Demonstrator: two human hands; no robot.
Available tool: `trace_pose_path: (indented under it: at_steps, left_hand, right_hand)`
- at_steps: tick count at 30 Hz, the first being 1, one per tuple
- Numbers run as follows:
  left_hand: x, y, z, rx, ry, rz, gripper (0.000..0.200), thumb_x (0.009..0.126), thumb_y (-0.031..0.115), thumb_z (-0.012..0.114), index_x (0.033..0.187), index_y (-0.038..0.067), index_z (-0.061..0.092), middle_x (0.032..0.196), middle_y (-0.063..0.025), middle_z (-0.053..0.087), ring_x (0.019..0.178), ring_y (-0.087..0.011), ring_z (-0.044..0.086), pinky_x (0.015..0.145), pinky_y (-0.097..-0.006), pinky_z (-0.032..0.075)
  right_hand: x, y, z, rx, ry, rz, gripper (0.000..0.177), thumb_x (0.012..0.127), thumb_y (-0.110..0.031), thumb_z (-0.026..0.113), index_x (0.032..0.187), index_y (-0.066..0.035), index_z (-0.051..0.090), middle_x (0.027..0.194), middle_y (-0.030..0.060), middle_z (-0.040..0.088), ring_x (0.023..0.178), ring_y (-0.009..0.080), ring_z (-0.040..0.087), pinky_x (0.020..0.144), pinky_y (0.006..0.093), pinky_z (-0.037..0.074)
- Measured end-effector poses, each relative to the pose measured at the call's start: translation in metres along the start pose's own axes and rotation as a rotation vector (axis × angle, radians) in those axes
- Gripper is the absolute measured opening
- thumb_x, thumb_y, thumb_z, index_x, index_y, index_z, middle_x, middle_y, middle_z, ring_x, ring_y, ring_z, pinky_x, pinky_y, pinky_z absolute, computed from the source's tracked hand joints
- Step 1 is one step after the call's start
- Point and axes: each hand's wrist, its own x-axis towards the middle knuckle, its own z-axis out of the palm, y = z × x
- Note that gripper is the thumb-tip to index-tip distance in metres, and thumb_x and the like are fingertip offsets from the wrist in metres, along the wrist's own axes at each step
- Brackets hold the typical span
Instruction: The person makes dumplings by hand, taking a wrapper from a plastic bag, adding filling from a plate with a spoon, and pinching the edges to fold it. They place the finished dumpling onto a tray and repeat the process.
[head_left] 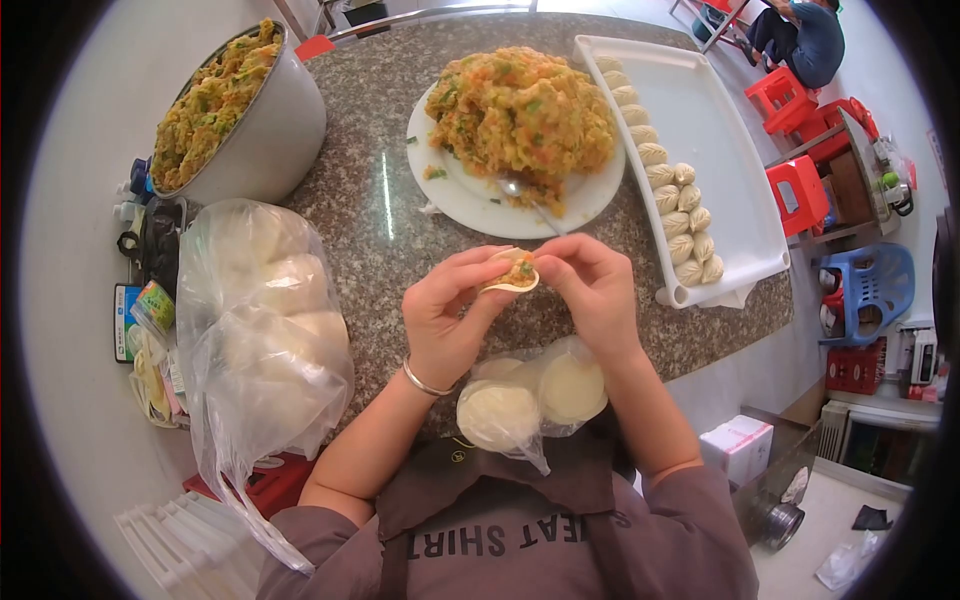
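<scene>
My left hand (447,310), with a metal bangle at its wrist, holds a round dumpling wrapper (511,287) folded partway around orange-green filling (522,268). At the wrapper's right edge, the thumb and fingers of my right hand (597,290) are pinched together. Just beyond both hands, a white plate (440,207) carries a large heap of the same filling (525,110). A metal spoon (511,186) rests in the heap's near side, its handle reaching toward my right hand. Stacks of round wrappers (500,415) lie in clear plastic near my forearms.
On the right, a white tray (735,200) holds rows of pleated dumplings (677,222). A metal pot (275,130) of filling stands far left, behind a plastic bag (265,330) of pale rounded contents. Red stools (797,195) and a seated person (812,45) are beyond the speckled table (365,130).
</scene>
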Motion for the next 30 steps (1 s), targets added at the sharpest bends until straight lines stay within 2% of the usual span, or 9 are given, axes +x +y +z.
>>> trace_pose_path:
  at_steps: [7,10,12,15,19,21,24,28,30]
  left_hand:
    - [0.000,-0.003,-0.001,-0.065,0.028,0.061,0.023,0.081,-0.008,0.062,0.103,-0.004,0.062,0.113,-0.0200,0.059,0.101,-0.0230,0.061,0.085,-0.0295,0.052]
    - [-0.002,-0.002,0.000,-0.052,0.053,-0.004,0.021,0.081,-0.007,0.062,0.102,-0.004,0.062,0.112,-0.0195,0.059,0.100,-0.0225,0.061,0.086,-0.0300,0.051]
    - [-0.002,-0.003,0.001,-0.040,0.080,-0.047,0.020,0.082,-0.007,0.062,0.101,-0.004,0.062,0.111,-0.0192,0.060,0.099,-0.0223,0.061,0.086,-0.0304,0.051]
    - [0.000,-0.006,0.000,-0.097,0.148,-0.060,0.016,0.082,-0.006,0.062,0.099,-0.004,0.063,0.109,-0.0186,0.060,0.098,-0.0219,0.062,0.084,-0.0294,0.052]
    - [0.001,-0.003,0.000,-0.095,0.086,-0.047,0.015,0.082,-0.008,0.062,0.097,-0.004,0.063,0.108,-0.0184,0.061,0.099,-0.0225,0.062,0.084,-0.0294,0.052]
    - [0.001,-0.001,0.000,-0.104,0.060,-0.053,0.016,0.081,-0.008,0.062,0.097,-0.004,0.063,0.108,-0.0183,0.061,0.099,-0.0227,0.062,0.085,-0.0295,0.053]
    - [0.001,0.000,-0.002,-0.116,0.003,-0.038,0.017,0.080,-0.009,0.062,0.097,-0.004,0.063,0.107,-0.0182,0.061,0.100,-0.0232,0.061,0.086,-0.0306,0.053]
    - [0.001,-0.003,-0.003,-0.112,-0.021,-0.049,0.018,0.080,-0.009,0.063,0.097,-0.004,0.062,0.106,-0.0183,0.062,0.100,-0.0225,0.062,0.084,-0.0296,0.053]
    - [0.001,-0.002,-0.001,-0.088,-0.032,-0.043,0.019,0.080,-0.009,0.064,0.098,-0.004,0.061,0.105,-0.0181,0.062,0.099,-0.0220,0.062,0.084,-0.0291,0.053]
  right_hand:
    - [-0.001,-0.009,0.006,0.023,-0.018,0.033,0.014,0.083,-0.013,0.068,0.086,0.000,0.065,0.077,0.0012,0.064,0.073,0.0055,0.057,0.066,0.0206,0.044]
    - [-0.001,-0.005,0.006,-0.118,0.047,-0.121,0.013,0.081,-0.012,0.070,0.085,-0.001,0.065,0.076,0.0026,0.065,0.074,0.0108,0.059,0.069,0.0244,0.045]
    - [-0.001,-0.004,0.006,-0.395,0.049,-0.368,0.011,0.078,-0.011,0.070,0.083,-0.003,0.066,0.077,0.0058,0.065,0.074,0.0182,0.061,0.072,0.0287,0.045]
    - [-0.001,-0.009,0.011,-0.479,0.054,-0.439,0.008,0.078,-0.009,0.069,0.081,-0.003,0.065,0.077,0.0080,0.065,0.073,0.0224,0.060,0.073,0.0306,0.044]
    - [0.000,-0.008,0.005,-0.469,0.059,-0.417,0.008,0.079,-0.009,0.069,0.081,-0.002,0.065,0.079,0.0085,0.065,0.074,0.0214,0.061,0.073,0.0299,0.044]
    - [-0.002,-0.011,0.004,-0.374,0.016,-0.216,0.009,0.078,-0.009,0.069,0.083,-0.002,0.065,0.081,0.0094,0.065,0.075,0.0212,0.061,0.072,0.0295,0.045]
    - [0.000,-0.011,0.003,-0.267,-0.005,-0.149,0.009,0.079,-0.009,0.068,0.084,-0.001,0.064,0.081,0.0101,0.064,0.075,0.0205,0.060,0.070,0.0293,0.046]
    - [0.000,-0.010,0.000,-0.265,-0.055,-0.150,0.008,0.080,-0.008,0.066,0.084,-0.002,0.064,0.080,0.0100,0.063,0.075,0.0193,0.060,0.068,0.0291,0.045]
    - [-0.001,-0.012,0.002,-0.391,-0.013,-0.237,0.009,0.079,-0.009,0.067,0.085,-0.002,0.065,0.080,0.0096,0.063,0.075,0.0212,0.060,0.069,0.0308,0.046]
